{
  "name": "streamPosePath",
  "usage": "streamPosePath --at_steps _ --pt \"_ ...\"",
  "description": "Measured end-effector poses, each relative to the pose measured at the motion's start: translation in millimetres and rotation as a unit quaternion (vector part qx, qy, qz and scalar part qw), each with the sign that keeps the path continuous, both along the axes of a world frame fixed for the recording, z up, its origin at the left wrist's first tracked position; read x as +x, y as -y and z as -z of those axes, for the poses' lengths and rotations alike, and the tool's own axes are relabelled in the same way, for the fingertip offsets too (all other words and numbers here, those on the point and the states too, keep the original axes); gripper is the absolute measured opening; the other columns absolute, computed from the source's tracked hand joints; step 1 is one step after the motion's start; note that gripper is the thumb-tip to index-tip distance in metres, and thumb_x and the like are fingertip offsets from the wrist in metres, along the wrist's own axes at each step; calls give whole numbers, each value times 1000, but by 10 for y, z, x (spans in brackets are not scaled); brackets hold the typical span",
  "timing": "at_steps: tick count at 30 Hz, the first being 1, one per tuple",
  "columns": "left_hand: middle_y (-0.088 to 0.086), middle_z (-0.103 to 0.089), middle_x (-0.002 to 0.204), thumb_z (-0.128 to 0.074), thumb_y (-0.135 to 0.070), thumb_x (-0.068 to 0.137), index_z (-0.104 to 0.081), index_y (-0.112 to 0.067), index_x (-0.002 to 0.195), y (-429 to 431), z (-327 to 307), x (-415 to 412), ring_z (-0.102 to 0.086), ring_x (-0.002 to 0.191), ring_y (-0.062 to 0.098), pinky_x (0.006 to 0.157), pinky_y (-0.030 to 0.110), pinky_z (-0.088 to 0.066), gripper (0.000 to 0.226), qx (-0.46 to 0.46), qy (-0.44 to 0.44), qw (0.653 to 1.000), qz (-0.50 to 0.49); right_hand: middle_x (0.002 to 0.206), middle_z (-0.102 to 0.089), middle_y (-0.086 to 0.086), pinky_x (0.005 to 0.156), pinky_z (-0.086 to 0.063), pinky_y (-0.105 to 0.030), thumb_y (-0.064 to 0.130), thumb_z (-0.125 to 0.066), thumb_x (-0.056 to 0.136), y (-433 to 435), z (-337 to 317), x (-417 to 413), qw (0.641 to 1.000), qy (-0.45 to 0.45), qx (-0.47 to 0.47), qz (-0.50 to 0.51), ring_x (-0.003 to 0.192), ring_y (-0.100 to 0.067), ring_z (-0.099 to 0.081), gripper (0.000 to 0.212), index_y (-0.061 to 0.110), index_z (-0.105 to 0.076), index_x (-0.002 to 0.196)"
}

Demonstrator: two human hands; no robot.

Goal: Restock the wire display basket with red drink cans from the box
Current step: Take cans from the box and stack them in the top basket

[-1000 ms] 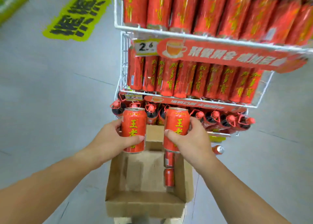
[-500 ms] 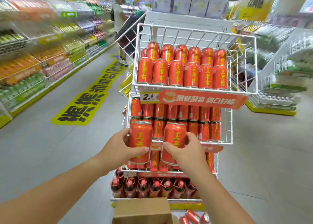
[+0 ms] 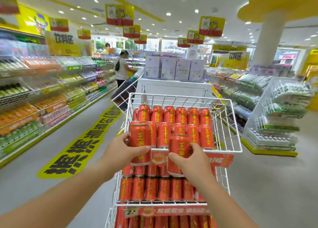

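My left hand grips an upright red drink can with yellow characters, level with the front left corner of the top white wire basket. My right hand grips a second red can, held slightly lower against the basket's front rail. Inside the top basket stand two rows of red cans, with bare wire floor at the right. The box is out of view.
Lower tiers of the rack hold more red cans behind red price strips. Stocked shelves line the aisle on the left and right. A person stands at the far left shelf. White cartons sit behind the rack.
Both hands have lifted their cans from over the cardboard box up to the top basket's front edge. My view has risen from the floor to the whole aisle.
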State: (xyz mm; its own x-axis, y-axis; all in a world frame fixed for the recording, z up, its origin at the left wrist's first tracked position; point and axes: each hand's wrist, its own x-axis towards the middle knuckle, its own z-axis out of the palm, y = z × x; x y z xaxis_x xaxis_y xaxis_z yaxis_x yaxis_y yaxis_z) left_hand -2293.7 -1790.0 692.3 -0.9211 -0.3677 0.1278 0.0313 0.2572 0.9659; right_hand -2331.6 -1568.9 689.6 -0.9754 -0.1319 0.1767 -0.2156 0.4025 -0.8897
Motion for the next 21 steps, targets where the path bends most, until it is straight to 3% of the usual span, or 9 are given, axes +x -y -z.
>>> streamPosePath --at_steps 2,6,11,15,17,21 --pt "-3 -79 87 -93 -27 69 -75 -20 100 -7 -112 -200 -75 75 12 62 20 -56 36 0 -5 1000 -17 89 -66 9 66 -49 -23 40 -81 77 -54 -87 -247 1000 -10 6 -4 78 -7 -63 33 31 -55 95" --pt "-3 -79 87 -93 -24 70 -76 -18 99 6 -303 -636 -76 76 11 67 24 -56 34 9 -15 999 -41 85 -52 19 61 -38 -16 36 -80 81 -110 -271 -793 999 -35 16 -20 71 3 -49 40 34 -41 84" --pt "-6 -78 86 -93 -26 71 -75 -22 99 122 -520 -1200 -74 73 4 63 19 -53 33 -59 -22 995 -81 85 -47 11 73 -41 -31 41 -79 81 94 -522 -1508 996 -52 46 -59 81 -15 -51 51 26 -39 107" --pt "-4 -78 84 -95 -25 66 -72 -21 97 256 -596 -1585 -76 76 11 72 33 -61 38 -103 -3 987 -120 82 -58 11 62 -44 -24 38 -82 77 361 -658 -2001 995 -47 41 -72 73 -5 -56 36 24 -51 90" --pt "-4 -78 83 -95 -23 65 -74 -19 96 307 -575 -1736 -76 76 12 77 39 -63 38 -121 11 984 -130 80 -62 9 59 -42 -24 40 -82 75 505 -663 -2212 995 -47 43 -73 72 -9 -59 33 23 -57 89" --pt "-1 -77 82 -89 -18 71 -73 -19 90 322 -532 -1979 -74 75 14 74 34 -61 24 -161 33 974 -155 84 -69 4 64 -44 -30 51 -81 68 749 -602 -2531 996 -35 47 -68 78 -15 -65 44 20 -65 94"
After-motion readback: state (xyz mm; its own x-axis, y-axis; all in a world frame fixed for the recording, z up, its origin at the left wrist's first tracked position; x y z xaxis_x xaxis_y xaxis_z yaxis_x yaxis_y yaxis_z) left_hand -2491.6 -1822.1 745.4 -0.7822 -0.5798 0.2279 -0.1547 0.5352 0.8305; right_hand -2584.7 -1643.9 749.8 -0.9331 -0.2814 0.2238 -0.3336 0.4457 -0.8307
